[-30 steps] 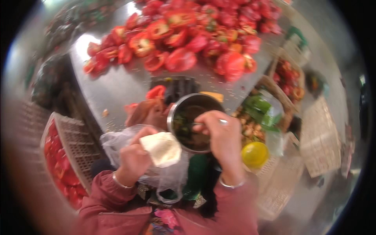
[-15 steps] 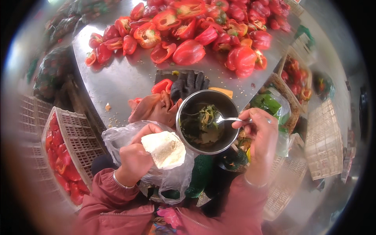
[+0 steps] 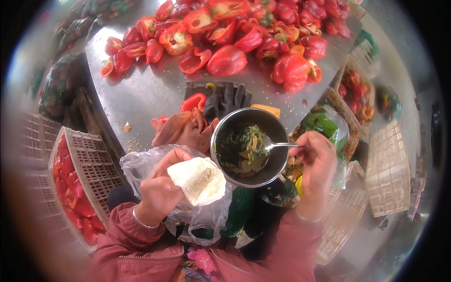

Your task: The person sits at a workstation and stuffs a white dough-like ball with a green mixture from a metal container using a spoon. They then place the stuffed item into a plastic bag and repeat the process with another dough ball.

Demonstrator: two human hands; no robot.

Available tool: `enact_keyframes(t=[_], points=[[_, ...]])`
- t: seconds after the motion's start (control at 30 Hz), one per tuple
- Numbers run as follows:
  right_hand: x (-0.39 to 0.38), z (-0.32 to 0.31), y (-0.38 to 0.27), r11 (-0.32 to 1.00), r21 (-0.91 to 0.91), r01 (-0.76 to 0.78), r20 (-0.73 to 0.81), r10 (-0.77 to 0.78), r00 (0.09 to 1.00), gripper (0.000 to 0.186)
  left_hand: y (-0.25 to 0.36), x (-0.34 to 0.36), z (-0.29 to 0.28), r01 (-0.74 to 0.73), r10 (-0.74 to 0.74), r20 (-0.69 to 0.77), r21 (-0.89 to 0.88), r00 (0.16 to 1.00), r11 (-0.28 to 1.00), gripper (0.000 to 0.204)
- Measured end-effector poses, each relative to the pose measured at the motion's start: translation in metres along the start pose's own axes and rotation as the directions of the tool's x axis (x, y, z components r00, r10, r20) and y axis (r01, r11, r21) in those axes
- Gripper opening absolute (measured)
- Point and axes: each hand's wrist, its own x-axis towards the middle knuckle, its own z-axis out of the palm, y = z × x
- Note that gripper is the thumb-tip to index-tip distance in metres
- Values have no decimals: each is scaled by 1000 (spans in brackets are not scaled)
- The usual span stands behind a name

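My left hand (image 3: 162,188) is closed round a piece of pale steamed bread (image 3: 199,181), its torn white side facing up. My right hand (image 3: 317,164) grips the handle of a metal spoon (image 3: 281,145). The spoon's bowl carries a clump of cooked greens (image 3: 253,141) inside a steel bowl (image 3: 282,174) with dark broth. A clear plastic bag (image 3: 206,221) hangs beneath my left hand. Behind the steel bowl lie a black glove (image 3: 227,101) and an orange-brown glove (image 3: 183,129), beside a cut piece of red pepper (image 3: 193,102).
A heap of halved red bell peppers (image 3: 227,60) covers the far part of the metal table (image 3: 155,89). A crate (image 3: 96,164) of red pepper pieces stands on the left. More plastic crates (image 3: 387,169) are on the right. Filled mesh sacks (image 3: 61,84) rest at the far left.
The spoon has lifted a bigger clump of greens up from the broth and shifted slightly right with my right hand. The bread in my left hand has tilted a little and moved slightly left.
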Motion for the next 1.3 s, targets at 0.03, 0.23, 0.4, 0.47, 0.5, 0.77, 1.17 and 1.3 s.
enact_keyframes(t=[0.03, 0.23, 0.4, 0.47, 0.5, 0.77, 1.17, 1.3], points=[[0, -1, 0, 1000, 19, -4, -5, 4, 1000, 32, 0, 0, -1, -6, 6, 1, 13, 1000, 1000, 49], [-2, 0, -4, 997, 79, 20, -24, -19, 1000, 32, 0, -5, -1, -35, 41, -54, 104, 998, 994, 52], [-9, -5, -15, 971, 201, 126, 7, -130, 992, 28, -2, -8, 1, -73, 86, -34, 279, 996, 958, 51], [-15, -1, -23, 954, 115, 277, -6, -278, 961, 28, -1, -9, 4, -95, 100, 1, 335, 995, 937, 51], [-20, 4, -24, 918, -7, 396, -10, -397, 918, 28, -2, -9, 5, -106, 107, 19, 363, 994, 926, 52], [-61, 1, -69, 860, 406, 310, 314, -450, 836, 36, -10, -13, 12, -193, 142, 192, 287, 971, 938, 53], [-56, 2, -107, 886, 437, 153, 862, -461, 209, 45, 4, -31, 40, -358, 200, 642, 125, 741, 925, 43], [-60, 14, -81, 792, 609, 49, 773, -606, 186, 47, -18, -26, 34, -396, 338, 679, -75, 652, 915, 43]])
